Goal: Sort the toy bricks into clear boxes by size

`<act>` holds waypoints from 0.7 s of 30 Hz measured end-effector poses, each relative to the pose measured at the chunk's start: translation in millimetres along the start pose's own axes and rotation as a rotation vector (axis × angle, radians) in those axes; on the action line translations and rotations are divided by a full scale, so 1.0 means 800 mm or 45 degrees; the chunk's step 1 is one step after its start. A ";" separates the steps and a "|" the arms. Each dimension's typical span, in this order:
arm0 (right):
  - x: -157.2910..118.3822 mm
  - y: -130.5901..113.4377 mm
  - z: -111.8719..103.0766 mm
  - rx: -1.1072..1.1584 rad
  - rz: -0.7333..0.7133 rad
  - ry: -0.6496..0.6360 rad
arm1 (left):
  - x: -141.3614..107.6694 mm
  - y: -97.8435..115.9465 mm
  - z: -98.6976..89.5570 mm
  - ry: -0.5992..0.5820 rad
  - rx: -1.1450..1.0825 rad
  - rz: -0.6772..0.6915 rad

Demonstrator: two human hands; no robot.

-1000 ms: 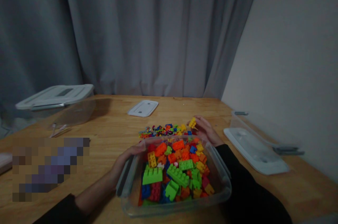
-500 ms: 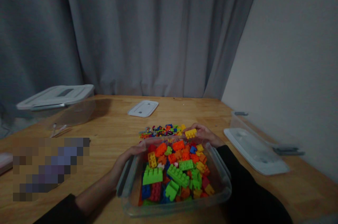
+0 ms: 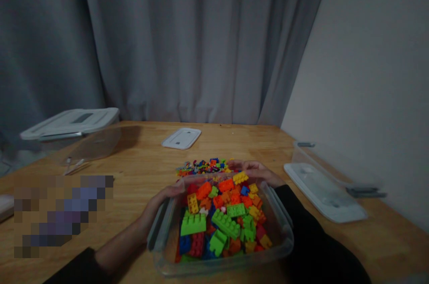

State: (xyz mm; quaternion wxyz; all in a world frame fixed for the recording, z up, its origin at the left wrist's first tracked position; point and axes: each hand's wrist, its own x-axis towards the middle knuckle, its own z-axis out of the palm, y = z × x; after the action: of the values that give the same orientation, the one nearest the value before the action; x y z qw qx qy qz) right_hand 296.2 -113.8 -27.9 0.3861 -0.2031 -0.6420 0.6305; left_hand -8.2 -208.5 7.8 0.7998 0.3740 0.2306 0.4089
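Observation:
A clear plastic box (image 3: 221, 267) full of large toy bricks stands in front of me. My left hand (image 3: 167, 197) is closed on its far left corner, the fingertips partly hidden behind the wall. A yellow brick (image 3: 240, 178) rests on top of the bricks by the far rim. Just beyond that rim, my right hand (image 3: 253, 169) has its fingers stretched out and holds nothing visible. Its fingertips are near the right end of a pile of small bricks (image 3: 204, 167) on the table. Green bricks (image 3: 226, 223) lie in the middle of the box.
A white lid (image 3: 181, 138) lies farther back on the wooden table (image 3: 140, 185). To the left stands a lidded clear container (image 3: 97, 143); to the right, another clear container (image 3: 321, 163) with a white lid (image 3: 321, 194) leaning by it. A blurred-out patch covers something at the left.
My right hand has let go of the yellow brick, which now lies in the box near the far rim. The fingers have straightened toward the pile. My left hand keeps its place.

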 end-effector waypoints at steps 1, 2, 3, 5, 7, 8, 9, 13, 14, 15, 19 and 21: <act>0.001 0.001 -0.001 -0.013 0.004 0.001 | 0.000 0.000 0.000 0.010 0.004 -0.001; 0.002 0.003 -0.003 -0.028 0.015 -0.004 | 0.000 0.000 0.000 0.026 0.005 -0.004; 0.003 0.004 -0.005 -0.043 0.027 -0.011 | 0.000 0.000 0.001 0.047 0.005 -0.009; 0.004 0.007 -0.009 -0.071 0.043 -0.030 | -0.002 0.001 0.003 0.073 -0.001 -0.022; 0.004 0.009 -0.011 -0.081 0.039 -0.042 | -0.003 0.002 0.005 0.094 0.000 -0.026; 0.004 0.010 -0.012 -0.078 0.034 -0.046 | -0.004 0.003 0.006 0.104 0.002 -0.024; 0.004 0.010 -0.012 -0.073 0.032 -0.050 | -0.005 0.003 0.007 0.116 0.000 -0.023; 0.001 0.005 -0.004 -0.029 0.029 -0.041 | -0.006 0.003 0.008 0.109 -0.033 -0.009; 0.001 0.003 -0.001 -0.011 0.019 -0.018 | -0.006 0.003 0.007 0.100 -0.043 -0.007; 0.000 0.002 0.001 0.013 0.008 0.018 | -0.005 0.003 0.007 0.096 -0.048 -0.009; 0.004 0.003 0.005 0.178 -0.025 0.247 | -0.005 0.003 0.004 0.113 -0.022 -0.023; 0.010 0.011 -0.002 0.117 -0.060 0.456 | -0.005 0.002 0.002 0.133 0.009 -0.019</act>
State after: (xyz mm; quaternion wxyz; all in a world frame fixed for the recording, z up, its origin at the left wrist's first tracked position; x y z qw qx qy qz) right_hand 290.5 -105.8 -34.4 0.5180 -0.2792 -0.5380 0.6036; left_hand -9.8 -211.8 10.4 0.7885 0.3531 0.2763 0.4210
